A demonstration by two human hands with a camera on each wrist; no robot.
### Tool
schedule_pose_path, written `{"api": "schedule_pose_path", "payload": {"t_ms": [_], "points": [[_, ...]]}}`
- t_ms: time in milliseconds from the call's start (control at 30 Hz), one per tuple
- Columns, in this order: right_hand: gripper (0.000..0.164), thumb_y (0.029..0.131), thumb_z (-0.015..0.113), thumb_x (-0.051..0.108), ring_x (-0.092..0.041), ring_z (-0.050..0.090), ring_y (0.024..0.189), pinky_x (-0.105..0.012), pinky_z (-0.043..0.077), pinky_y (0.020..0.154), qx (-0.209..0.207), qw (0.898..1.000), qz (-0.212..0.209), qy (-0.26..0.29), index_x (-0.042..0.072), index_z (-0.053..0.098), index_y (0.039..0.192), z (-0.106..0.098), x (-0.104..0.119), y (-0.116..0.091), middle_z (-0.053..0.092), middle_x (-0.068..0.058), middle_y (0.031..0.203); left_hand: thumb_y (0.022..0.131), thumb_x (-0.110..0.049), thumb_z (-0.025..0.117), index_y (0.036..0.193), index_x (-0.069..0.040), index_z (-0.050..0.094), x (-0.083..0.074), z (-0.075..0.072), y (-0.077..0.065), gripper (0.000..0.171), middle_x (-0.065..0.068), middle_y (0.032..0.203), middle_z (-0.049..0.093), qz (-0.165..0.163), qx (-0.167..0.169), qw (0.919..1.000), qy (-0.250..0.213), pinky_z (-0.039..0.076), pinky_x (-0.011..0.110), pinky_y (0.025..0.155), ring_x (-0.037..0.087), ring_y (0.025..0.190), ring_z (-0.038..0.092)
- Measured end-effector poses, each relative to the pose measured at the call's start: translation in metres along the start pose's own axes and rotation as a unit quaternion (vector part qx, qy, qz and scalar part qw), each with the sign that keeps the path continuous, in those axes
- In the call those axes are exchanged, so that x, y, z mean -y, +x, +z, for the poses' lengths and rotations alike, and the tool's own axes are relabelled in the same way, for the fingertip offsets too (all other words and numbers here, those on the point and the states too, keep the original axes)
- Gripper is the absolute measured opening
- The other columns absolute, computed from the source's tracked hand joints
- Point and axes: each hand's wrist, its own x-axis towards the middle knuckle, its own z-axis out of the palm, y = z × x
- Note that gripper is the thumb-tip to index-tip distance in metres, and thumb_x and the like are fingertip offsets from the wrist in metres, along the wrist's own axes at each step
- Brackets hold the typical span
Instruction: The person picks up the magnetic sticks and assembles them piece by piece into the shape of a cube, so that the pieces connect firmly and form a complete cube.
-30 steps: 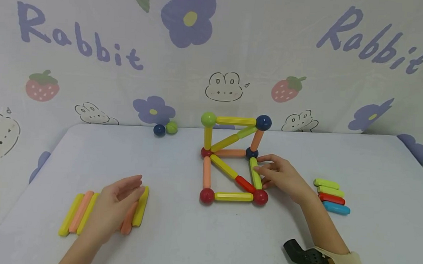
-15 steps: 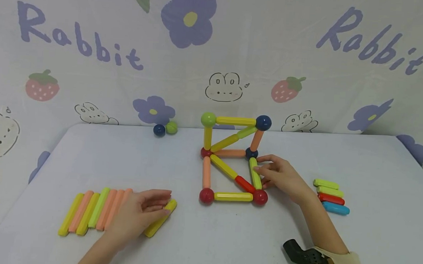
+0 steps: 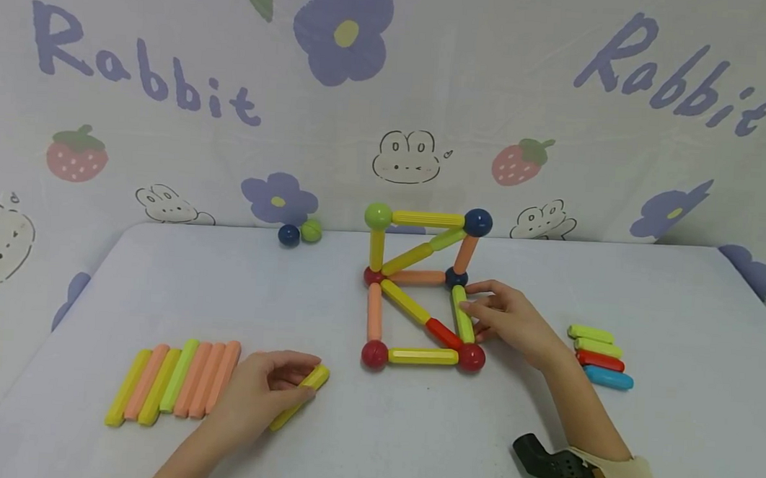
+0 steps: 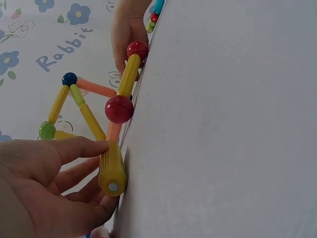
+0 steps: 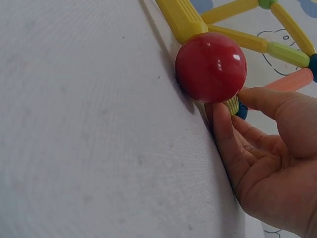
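In the head view my left hand (image 3: 254,395) pinches a yellow magnetic stick (image 4: 112,168) between thumb and fingers, low over the table and left of a built frame. That frame joins coloured sticks to balls, with a standing back part and a square lying in front. My right hand (image 3: 507,321) grips the green stick (image 3: 462,315) on the square's right side, between a dark blue ball (image 3: 456,278) and a red ball (image 3: 471,358). Seen from the right wrist, the red ball partly covers that stick and the fingertips.
A row of yellow, orange and green sticks (image 3: 189,377) lies at the left. Short green, red and blue sticks (image 3: 600,359) lie at the right. Loose blue and green balls (image 3: 310,231) sit at the table's back edge, before a printed cloth.
My left hand has moved right, away from the stick row, taking the yellow stick with it and tilting it. My right hand has stayed on the green stick.
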Motion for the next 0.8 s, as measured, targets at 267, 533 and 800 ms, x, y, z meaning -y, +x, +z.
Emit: {"api": "schedule_pose_path", "payload": {"t_ms": [267,533,800], "points": [[0.057,0.107,0.063,0.026,-0.018,0.065,0.08,-0.022,0.061,0.074,-0.004,1.0,-0.001,-0.003,-0.004,0.043,0.152,0.0,0.0,-0.001,0.068,-0.015,0.11,0.093,-0.005,0.079,0.139,-0.006,0.069,-0.018,-0.002,0.009,0.047,0.007,0.118,0.072,0.015,0.029,0.9991,-0.026,0.061,0.027,0.09,0.019,0.103,0.068],[0.057,0.107,0.063,0.025,-0.017,0.065,0.08,-0.022,0.061,0.073,-0.003,1.0,-0.008,0.001,-0.005,0.043,0.151,0.0,0.0,-0.001,0.068,-0.012,0.106,0.095,-0.002,0.076,0.136,-0.002,0.068,-0.05,0.006,0.024,0.042,0.011,0.127,0.069,0.074,0.023,0.9942,-0.075,0.059,0.025,0.097,0.023,0.114,0.066],[0.055,0.107,0.062,0.024,-0.018,0.065,0.082,-0.022,0.061,0.074,0.001,1.0,-0.013,0.003,-0.005,0.043,0.15,-0.001,-0.001,-0.002,0.067,-0.016,0.113,0.09,0.01,0.076,0.127,0.005,0.067,-0.065,0.023,0.036,0.038,0.017,0.12,0.069,0.184,-0.017,0.9744,-0.129,0.06,0.026,0.096,0.028,0.112,0.066]]}}
